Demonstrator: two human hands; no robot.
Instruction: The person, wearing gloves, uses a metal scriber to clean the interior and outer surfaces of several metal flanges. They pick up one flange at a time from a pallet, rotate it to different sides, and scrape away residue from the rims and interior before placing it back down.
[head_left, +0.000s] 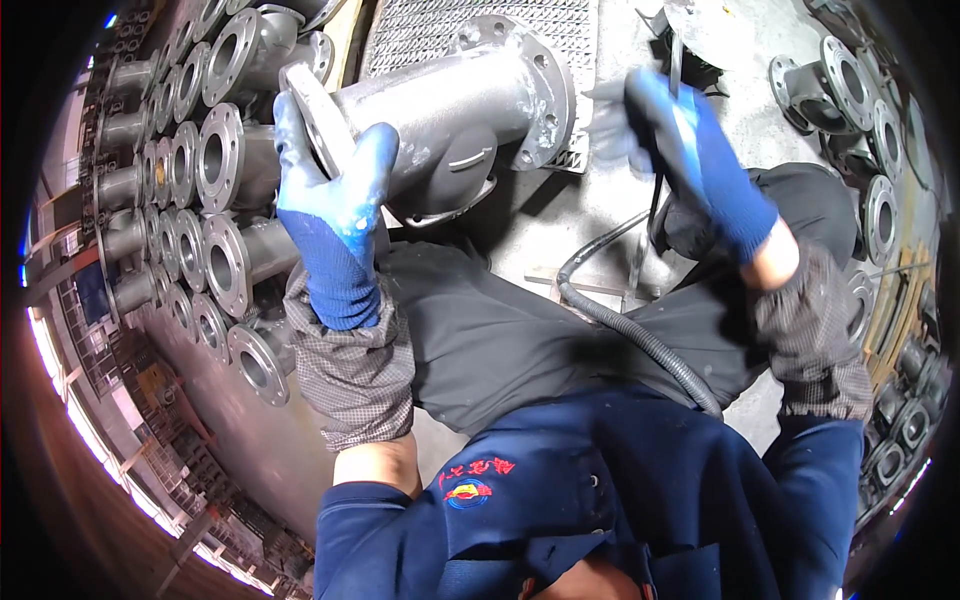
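A grey cast pipe fitting with a round flange at each end and a short branch lies in front of me, tilted up to the right. Its right flange has bolt holes and pale, whitish patches. My left hand, in a blue coated glove, grips the left flange, with the thumb on the inner side. To the right of the fitting, my gloved right hand is raised beside a thin dark upright rod. Motion smears its fingers, so whether it holds the rod is unclear.
Under the fitting's far side is a metal grating. A black corrugated hose crosses my lap. Stacked flanged fittings stand close on the left, with more fittings at right. A dark object stands behind my right hand.
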